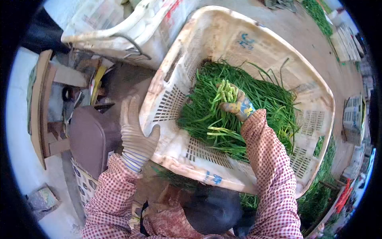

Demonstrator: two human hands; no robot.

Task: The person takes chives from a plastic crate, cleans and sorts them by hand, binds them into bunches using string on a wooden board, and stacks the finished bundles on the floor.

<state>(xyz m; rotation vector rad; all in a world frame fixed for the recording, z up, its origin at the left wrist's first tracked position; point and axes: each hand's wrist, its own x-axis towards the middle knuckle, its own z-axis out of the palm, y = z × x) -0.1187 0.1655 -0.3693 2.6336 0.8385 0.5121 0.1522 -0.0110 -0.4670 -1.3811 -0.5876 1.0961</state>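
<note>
A large off-white plastic crate (223, 181) with slotted walls stands before me, tilted in view. Long thin green stalks with flat leaves, like garlic chives (211, 107), lie heaped inside it. My right hand (238, 106), in a patterned work glove, reaches into the crate and grips a bunch of the chives (227, 91) with pale cut ends pointing up. Beside the crate's left rim is my left hand (138, 133), in a beige glove with a striped cuff. Its fingers are stretched out, the thumb is apart, and nothing is in it.
Another white crate (107, 38) with a wire handle stands at the upper left. Below it are a brown lidded bin (89, 135) and a wooden shelf (41, 107). More greens (318, 199) lie on the floor beyond the crate's right side, near a red item (343, 197).
</note>
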